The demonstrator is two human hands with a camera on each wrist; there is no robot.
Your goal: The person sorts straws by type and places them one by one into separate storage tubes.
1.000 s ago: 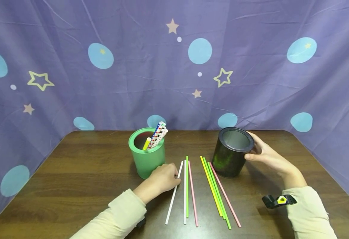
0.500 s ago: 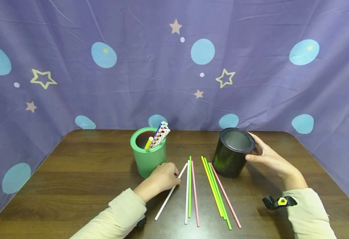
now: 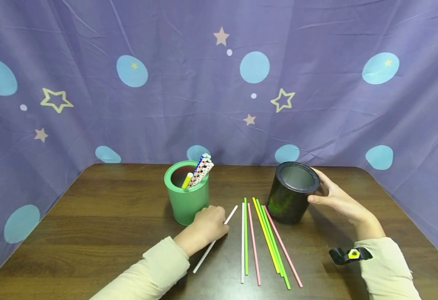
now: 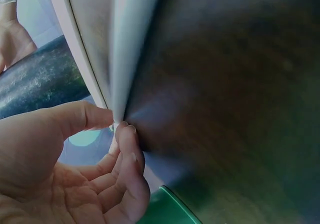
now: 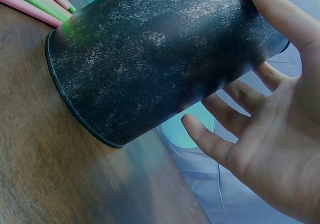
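My left hand (image 3: 208,225) pinches a thin white straw (image 3: 204,257) between thumb and fingertips, low over the table in front of the green can (image 3: 190,204). In the left wrist view the white straw (image 4: 131,39) runs upward, blurred, from the fingertips (image 4: 122,129). My right hand (image 3: 343,202) holds the black can (image 3: 287,204) by its right side near the rim, thumb in front and fingers behind. The right wrist view shows the black can (image 5: 150,59) with the thumb (image 5: 280,9) on its wall; the little finger stands off it.
Between the cans lie another white straw (image 3: 243,246), a green straw (image 3: 246,237) and a pink straw (image 3: 254,246). Farther right, yellow (image 3: 267,237), green and pink straws lie close together. Patterned straws (image 3: 202,171) and a yellow tube (image 3: 187,180) lean in the green can.
The white straw in my left hand has swung, its near end to the left and its far end to the right. The neighbouring white, green and pink straws have shifted right. My right hand stays put.
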